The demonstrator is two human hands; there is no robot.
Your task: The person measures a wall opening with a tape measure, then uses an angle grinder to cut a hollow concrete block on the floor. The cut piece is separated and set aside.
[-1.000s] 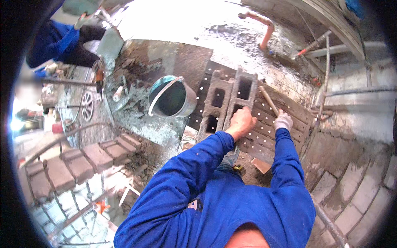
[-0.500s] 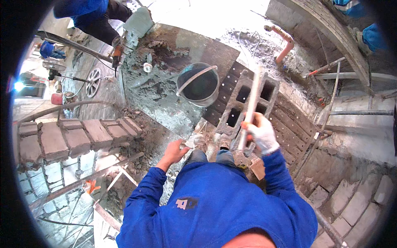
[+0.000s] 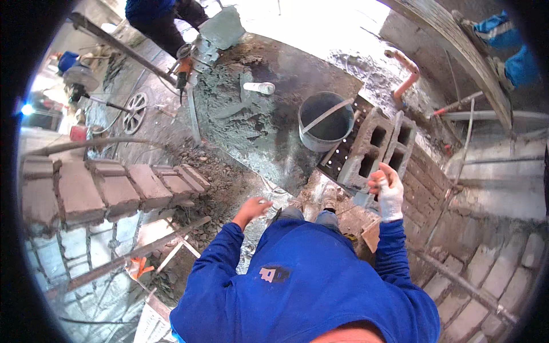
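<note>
My right hand [image 3: 389, 193], in a pale glove, is raised near the lower end of the hollow concrete blocks [image 3: 374, 150]. Its fingers are bent but apart, with nothing visible in them. To the left, my bare left hand [image 3: 251, 211] hovers in front of my body, fingers loosely bent and apart, and no held object shows. A grey bucket [image 3: 309, 136] with a raised handle stands left of the blocks. Beside it lies a thin stick [image 3: 342, 137]. Farther off, a whitish cylindrical handle [image 3: 259, 87], possibly a trowel's, lies on the mortar-covered board [image 3: 229, 123].
A low brick wall [image 3: 117, 195] runs along the left. An orange-and-black power tool [image 3: 183, 71] and a spoked wheel [image 3: 135, 111] are beyond it, near another person's dark-clad legs [image 3: 163, 26]. A bent pipe [image 3: 405, 74] and a curved timber [image 3: 457, 43] rise at the right.
The pale stick is gone from my right hand, which has moved slightly right. My left hand has shifted slightly right. The whole view has swung, moving the bucket and blocks rightward in the picture.
</note>
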